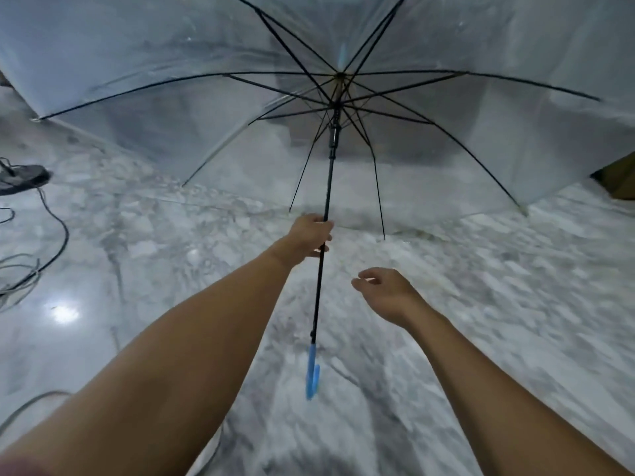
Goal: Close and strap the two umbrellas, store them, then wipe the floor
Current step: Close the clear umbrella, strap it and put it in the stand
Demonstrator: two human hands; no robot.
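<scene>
A clear umbrella with black ribs is fully open and fills the upper half of the head view. Its black shaft runs down toward me and ends in a light blue hooked handle. My left hand is wrapped around the shaft at about mid-length, below the runner. My right hand hovers to the right of the shaft with fingers loosely curled and apart, touching nothing. Only one umbrella is in sight.
The floor is glossy grey-white marble with a bright light reflection at the left. Black and grey cables trail along the left edge beside a dark round base. A brown object sits at the far right.
</scene>
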